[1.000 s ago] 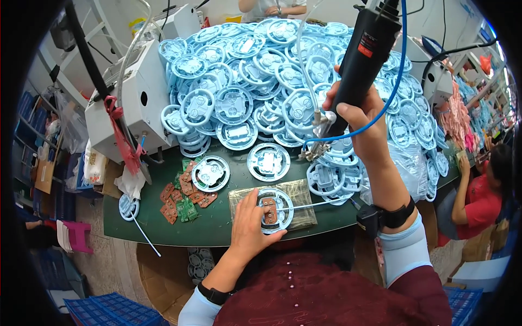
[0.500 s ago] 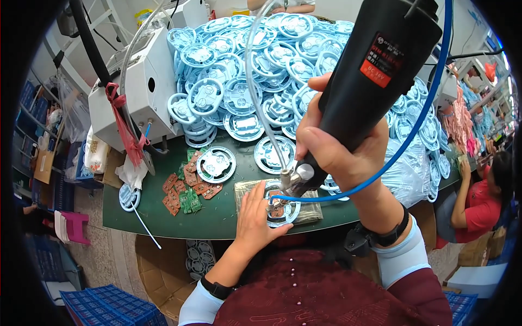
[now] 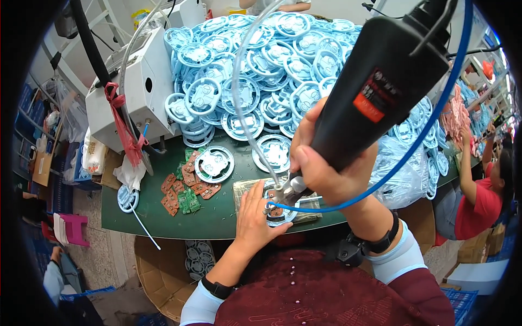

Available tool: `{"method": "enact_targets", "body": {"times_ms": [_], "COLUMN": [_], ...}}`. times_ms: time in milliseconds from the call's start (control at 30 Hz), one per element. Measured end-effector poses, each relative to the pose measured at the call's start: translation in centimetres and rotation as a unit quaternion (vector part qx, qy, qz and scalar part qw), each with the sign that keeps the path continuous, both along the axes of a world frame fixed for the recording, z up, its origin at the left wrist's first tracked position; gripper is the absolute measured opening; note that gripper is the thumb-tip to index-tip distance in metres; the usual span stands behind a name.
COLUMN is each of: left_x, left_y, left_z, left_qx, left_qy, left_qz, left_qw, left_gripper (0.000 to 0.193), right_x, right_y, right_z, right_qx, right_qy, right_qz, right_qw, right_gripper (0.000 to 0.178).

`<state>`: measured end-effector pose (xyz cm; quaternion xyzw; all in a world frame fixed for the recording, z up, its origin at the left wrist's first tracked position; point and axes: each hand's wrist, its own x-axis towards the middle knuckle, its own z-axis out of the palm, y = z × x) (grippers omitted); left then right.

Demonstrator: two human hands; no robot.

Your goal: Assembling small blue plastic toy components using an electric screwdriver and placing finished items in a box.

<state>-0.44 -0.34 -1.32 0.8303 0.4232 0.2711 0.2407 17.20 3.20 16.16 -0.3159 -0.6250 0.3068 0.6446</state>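
Head view of a screwdriving station. The right hand (image 3: 326,174) was closed around the barrel of a black powered screwdriver (image 3: 375,98), its tip pressed down onto a round white-and-blue plastic disc (image 3: 278,209) that lay on a tan pad (image 3: 247,190) near the tabletop's (image 3: 217,217) 6 o'clock edge. The left hand (image 3: 255,217) lay flat and open, fingers spread, pinning the disc from its 8 o'clock side. A blue air hose (image 3: 413,146) and a clear feed tube (image 3: 244,98) ran to the tool. Judged from the layout, work stood at an early-to-middle stage: one disc was being fastened, a further disc (image 3: 214,163) waited at 10 o'clock, and a large heap of pale blue ring-shaped parts (image 3: 244,65) filled the far side from 11 to 1 o'clock; which were finished could not be told. Small brown and green circuit boards (image 3: 187,187) lay loose at 9 o'clock of the pad. The discs appeared rigid, glossy moulded plastic with spoked centres; the tabletop was matt dark green; a white boxy machine (image 3: 136,92) with a red strap (image 3: 122,125) stood at 10 o'clock. A co-worker in a red shirt (image 3: 481,201) sat at 3 o'clock.
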Motion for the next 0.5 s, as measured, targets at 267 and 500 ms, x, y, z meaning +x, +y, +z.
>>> {"method": "enact_targets", "body": {"times_ms": [267, 500], "left_x": [0.1, -1.0], "left_y": [-0.9, -2.4], "left_z": [0.5, 0.4], "left_qx": [0.003, 0.098], "left_qy": [-0.012, 0.101], "left_qz": [-0.014, -0.049], "left_qw": [1.000, 0.989], "left_gripper": [0.074, 0.064], "right_x": [0.3, 0.3], "right_y": [0.0, 1.3], "right_z": [1.8, 4.2], "right_qx": [-0.048, 0.013], "right_qy": [0.046, 0.008], "right_qz": [0.008, -0.038], "right_qw": [0.998, 0.999], "right_gripper": [0.050, 0.047]}}
